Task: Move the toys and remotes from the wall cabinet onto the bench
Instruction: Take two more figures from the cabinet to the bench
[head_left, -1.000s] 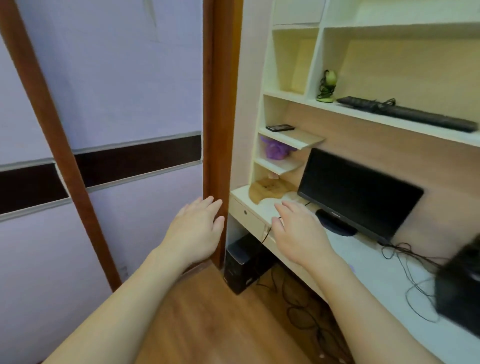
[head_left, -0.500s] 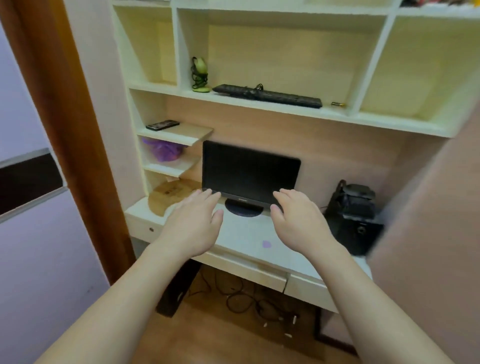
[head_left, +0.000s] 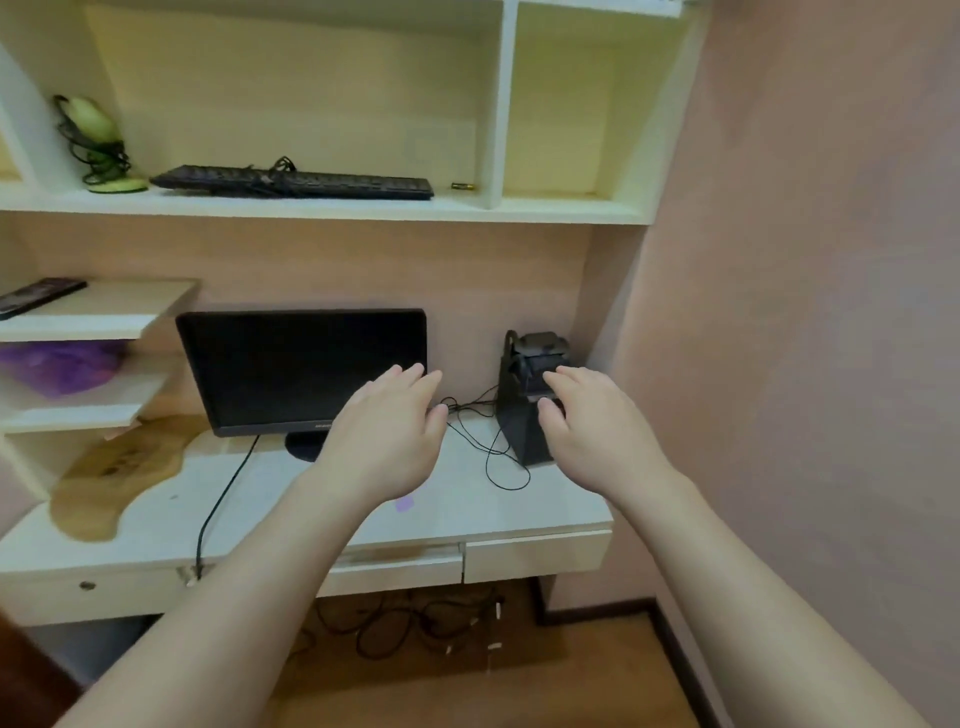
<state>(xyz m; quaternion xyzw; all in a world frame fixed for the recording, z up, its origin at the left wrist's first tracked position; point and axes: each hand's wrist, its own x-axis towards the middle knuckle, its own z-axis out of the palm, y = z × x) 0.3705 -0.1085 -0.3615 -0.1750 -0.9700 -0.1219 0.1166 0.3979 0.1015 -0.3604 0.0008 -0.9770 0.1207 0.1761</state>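
My left hand (head_left: 387, 441) and my right hand (head_left: 592, 426) are both stretched out over the white desk (head_left: 467, 514), palms down, fingers apart, holding nothing. A black remote (head_left: 39, 295) lies on a small shelf at the far left of the wall cabinet. Below it, on another small shelf, sits a purple bag (head_left: 60, 366). A green toy-like thing wrapped in a black cord (head_left: 98, 143) stands on the long upper shelf (head_left: 322, 208), beside a black keyboard (head_left: 293, 183). No bench is in view.
A black monitor (head_left: 291, 364) stands on the desk behind my left hand. A black device (head_left: 524, 410) with loose cables sits behind my right hand. A pink wall (head_left: 805, 312) closes the right side. Cables lie on the wooden floor under the desk.
The view has swung right, from the sliding door to the desk and shelves. Both hands stay outstretched and empty, now in front of the monitor and the black device.
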